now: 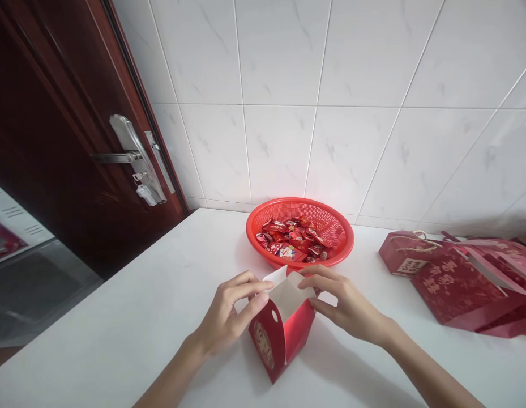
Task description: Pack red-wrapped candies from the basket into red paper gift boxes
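Head view: left hand (229, 311), fingertips narrowly parted, touching the open red gift box (298, 333) at its four o'clock, long side aimed at one; right hand (351, 306), equally near, fingers loosely curled, touching the right rim.

Both hands (235, 309) are bare, with slim fingers and short nails; no sleeve covers either slender forearm.
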